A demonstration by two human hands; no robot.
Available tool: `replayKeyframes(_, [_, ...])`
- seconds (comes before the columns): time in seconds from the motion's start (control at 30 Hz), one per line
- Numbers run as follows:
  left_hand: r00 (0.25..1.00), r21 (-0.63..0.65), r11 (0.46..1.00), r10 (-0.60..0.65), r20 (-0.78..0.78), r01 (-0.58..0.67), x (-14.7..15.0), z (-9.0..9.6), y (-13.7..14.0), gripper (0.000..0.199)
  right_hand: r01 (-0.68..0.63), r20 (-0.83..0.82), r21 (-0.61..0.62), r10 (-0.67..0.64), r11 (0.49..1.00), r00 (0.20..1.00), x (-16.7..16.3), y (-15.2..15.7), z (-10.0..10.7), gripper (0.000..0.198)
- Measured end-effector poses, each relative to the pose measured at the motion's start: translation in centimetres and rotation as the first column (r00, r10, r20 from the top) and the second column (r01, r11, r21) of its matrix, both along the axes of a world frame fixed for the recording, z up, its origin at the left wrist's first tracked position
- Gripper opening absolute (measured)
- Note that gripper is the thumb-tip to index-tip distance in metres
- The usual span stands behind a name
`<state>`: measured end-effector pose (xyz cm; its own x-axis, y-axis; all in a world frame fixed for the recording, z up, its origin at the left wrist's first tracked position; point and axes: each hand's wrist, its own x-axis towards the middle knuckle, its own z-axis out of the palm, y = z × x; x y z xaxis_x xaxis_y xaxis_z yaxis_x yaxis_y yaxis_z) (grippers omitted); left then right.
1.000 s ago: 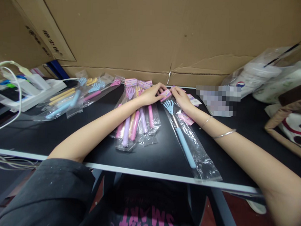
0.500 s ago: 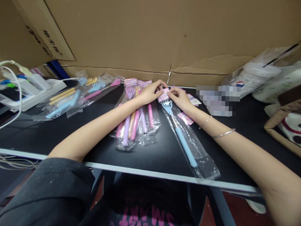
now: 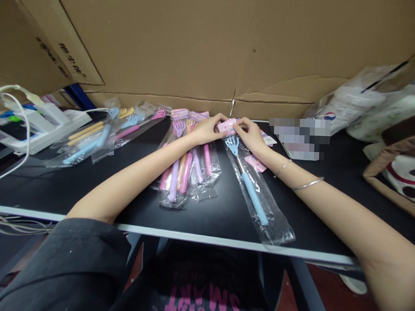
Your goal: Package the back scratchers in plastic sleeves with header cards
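A blue back scratcher [image 3: 254, 198] with a claw-shaped head lies in a clear plastic bag [image 3: 278, 230], its foot near the table's front edge. At the bag's top is a pink printed header card [image 3: 227, 126]. My left hand [image 3: 210, 128] pinches the card's left end, and my right hand [image 3: 248, 133] pinches its right end. Just left of them, partly under my left forearm, lie several bagged back scratchers [image 3: 174, 179] in pink, purple and yellow, with header cards on top. Beside my right wrist rests a loose pink card [image 3: 255, 163].
More bagged back scratchers [image 3: 102, 136], blue, yellow and pink, lie at the left. Beyond them stands a white power strip [image 3: 59, 125] with cables. A bagged cup [image 3: 354, 106] and a bag with a brown handle [image 3: 373, 166] are at the right. Cardboard [image 3: 197, 46] walls the back.
The header card now shows more fully between my hands. The blue back scratcher's lower end and its bag have swung slightly left.
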<state>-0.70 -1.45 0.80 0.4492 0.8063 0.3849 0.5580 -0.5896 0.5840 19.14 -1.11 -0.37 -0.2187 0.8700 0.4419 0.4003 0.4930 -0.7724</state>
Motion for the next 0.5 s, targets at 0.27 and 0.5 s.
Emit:
replayKeyframes(0.27, [0.997, 0.083, 0.993, 0.077, 0.027, -0.079, 0.04, 0.19, 0.00, 0.033, 0.013, -0.024, -0.077, -0.015, 0.997, 1.000, 0.02, 0.30, -0.16, 0.023])
replayKeyframes(0.5, [0.989, 0.096, 0.985, 0.139, 0.040, -0.143, 0.07, 0.29, -0.10, 0.028, -0.006, 0.012, -0.077, 0.007, 0.997, 1.000, 0.14, 0.54, -0.39, 0.026])
